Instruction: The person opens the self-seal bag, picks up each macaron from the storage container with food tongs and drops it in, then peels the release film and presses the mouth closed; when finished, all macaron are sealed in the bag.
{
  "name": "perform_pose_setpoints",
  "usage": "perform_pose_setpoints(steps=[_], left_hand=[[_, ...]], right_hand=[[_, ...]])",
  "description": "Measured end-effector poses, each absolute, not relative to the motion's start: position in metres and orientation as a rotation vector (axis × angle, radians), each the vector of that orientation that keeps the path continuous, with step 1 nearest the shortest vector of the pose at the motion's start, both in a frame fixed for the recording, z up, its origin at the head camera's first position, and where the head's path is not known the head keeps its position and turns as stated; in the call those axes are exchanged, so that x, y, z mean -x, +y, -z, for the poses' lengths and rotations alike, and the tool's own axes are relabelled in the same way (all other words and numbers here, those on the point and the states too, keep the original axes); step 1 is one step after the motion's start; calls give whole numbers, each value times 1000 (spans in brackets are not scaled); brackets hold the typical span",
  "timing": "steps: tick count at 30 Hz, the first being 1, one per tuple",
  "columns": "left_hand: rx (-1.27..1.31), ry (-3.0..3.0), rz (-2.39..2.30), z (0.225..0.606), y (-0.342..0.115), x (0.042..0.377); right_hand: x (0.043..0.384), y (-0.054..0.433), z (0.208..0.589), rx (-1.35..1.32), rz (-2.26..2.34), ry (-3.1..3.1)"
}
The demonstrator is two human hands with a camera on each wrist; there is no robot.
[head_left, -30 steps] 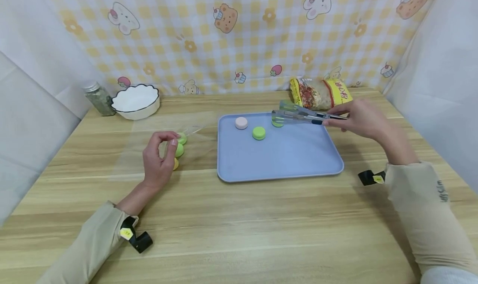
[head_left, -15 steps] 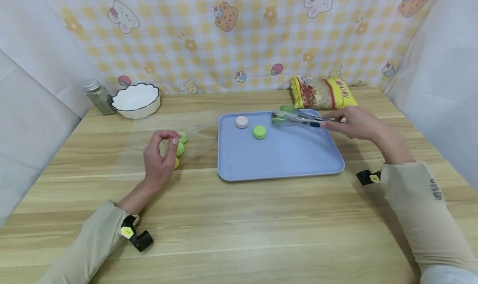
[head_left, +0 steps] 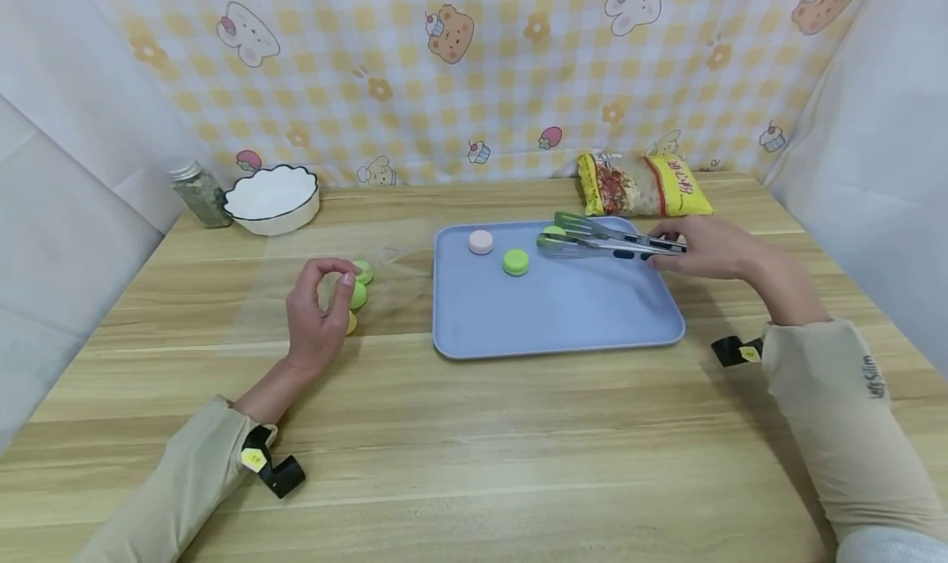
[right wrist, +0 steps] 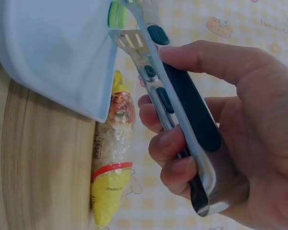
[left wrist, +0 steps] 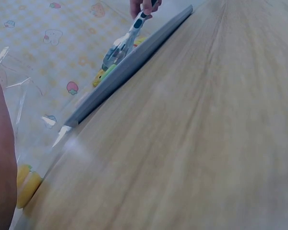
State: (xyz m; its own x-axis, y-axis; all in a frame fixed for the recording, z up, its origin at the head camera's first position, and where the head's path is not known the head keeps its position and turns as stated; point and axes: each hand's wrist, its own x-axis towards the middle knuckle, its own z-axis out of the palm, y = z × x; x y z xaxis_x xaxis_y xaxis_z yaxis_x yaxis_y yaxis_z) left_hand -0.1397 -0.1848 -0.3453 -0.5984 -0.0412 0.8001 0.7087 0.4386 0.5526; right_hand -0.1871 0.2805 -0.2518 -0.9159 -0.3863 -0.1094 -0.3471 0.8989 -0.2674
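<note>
My left hand (head_left: 317,316) pinches the edge of a clear plastic bag (head_left: 403,287) lying on the table. Two green macarons (head_left: 359,295) and a yellow macaron (head_left: 351,323) show through the bag beside the fingers, partly hidden by the hand. In my right hand (head_left: 711,248) is a pair of metal tongs (right wrist: 180,110), gripped with the thumb on one arm and fingers curled on the other. The tongs' slotted ends are spread about a green macaron (head_left: 554,232) at the back of the blue tray (head_left: 555,350); contact cannot be made out. A pink macaron (head_left: 480,242) and another green macaron (head_left: 515,262) lie on the tray.
A yellow-ended food packet (head_left: 643,186) lies behind the tray's right end, close to the right hand. At the back left stand a white scalloped bowl (head_left: 271,199) and a glass jar (head_left: 198,194). A checked curtain (head_left: 489,77) hangs along the table's back edge.
My right hand has lowered the tongs a little; their ends drew closer, then spread again around the green macaron. The left hand has stayed in place on the bag.
</note>
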Motion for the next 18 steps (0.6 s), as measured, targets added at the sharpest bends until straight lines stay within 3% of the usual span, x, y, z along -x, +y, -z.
perform_pose_setpoints(steps=[18], left_hand=[[556,-1870,1229,345,-185,140]], right_hand=[[189,287,253,609,470,2908]])
